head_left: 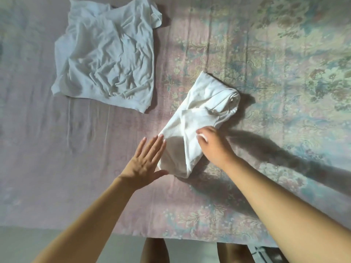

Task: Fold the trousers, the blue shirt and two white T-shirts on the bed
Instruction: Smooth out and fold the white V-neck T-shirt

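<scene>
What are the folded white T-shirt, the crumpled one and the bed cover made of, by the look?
Folded white T-shirt: looks like a matte knit, probably cotton; fine pebbled texture, soft rounded folds.
Crumpled white T-shirt: thinner, limp jersey by the look; many fine creases, no sheen.
Bed cover: woven printed fabric, faded floral pattern, matte, lies flat with faint straight crease lines. Exact fibre cannot be told.

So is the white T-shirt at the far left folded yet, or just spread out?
Not folded. The crumpled T-shirt lies spread open and wrinkled on the bed, untouched by either hand.
</scene>
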Motion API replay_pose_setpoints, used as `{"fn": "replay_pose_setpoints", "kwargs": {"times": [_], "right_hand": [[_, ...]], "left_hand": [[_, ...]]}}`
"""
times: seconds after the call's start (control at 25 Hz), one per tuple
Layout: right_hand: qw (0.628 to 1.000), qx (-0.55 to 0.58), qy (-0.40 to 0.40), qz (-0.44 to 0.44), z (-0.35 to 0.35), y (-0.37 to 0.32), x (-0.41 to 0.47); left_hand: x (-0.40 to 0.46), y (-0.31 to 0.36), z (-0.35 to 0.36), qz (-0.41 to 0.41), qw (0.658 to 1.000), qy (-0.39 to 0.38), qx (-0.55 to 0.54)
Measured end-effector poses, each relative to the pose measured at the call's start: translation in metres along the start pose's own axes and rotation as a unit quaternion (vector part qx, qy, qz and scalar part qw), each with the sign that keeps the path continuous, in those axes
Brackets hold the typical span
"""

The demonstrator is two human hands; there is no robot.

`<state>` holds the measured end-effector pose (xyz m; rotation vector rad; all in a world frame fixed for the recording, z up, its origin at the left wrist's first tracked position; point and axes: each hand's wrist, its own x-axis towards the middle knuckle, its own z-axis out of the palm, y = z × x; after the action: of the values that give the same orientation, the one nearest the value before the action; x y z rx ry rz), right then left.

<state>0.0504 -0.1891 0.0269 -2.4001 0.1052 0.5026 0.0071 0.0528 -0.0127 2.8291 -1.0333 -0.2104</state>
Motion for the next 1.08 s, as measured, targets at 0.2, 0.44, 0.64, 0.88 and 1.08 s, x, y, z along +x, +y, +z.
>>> {"fn": "replay_pose_setpoints", "kwargs": {"times": [0.2,0.44,0.64,0.88,1.08], "right_hand": [[0.91,-0.353,-0.177,-0.127,0.028,0.032,-0.032],[0.894,-0.351,-0.044,-0.275,0.038,0.046,-0.019],[0.984,-0.004,-0.172,-0.046,-0.018,0.019,-0.056],[0.902,0.326,0.098,0.263,-0.051,0.026,-0.014],[0.901,0.265,0.175,0.295,-0.019,0.03,0.022]], "left_hand": [[0.019,-0.022,0.017,0.147,0.988,-0.033,0.021],[0.05,-0.039,0.003,0.219,0.973,-0.003,-0.078],[0.057,0.012,-0.068,0.056,0.923,-0.263,-0.276],[0.138,-0.004,-0.087,-0.309,0.624,-0.04,-0.717],[0.137,0.027,-0.023,-0.448,0.706,0.047,-0.547]]}}
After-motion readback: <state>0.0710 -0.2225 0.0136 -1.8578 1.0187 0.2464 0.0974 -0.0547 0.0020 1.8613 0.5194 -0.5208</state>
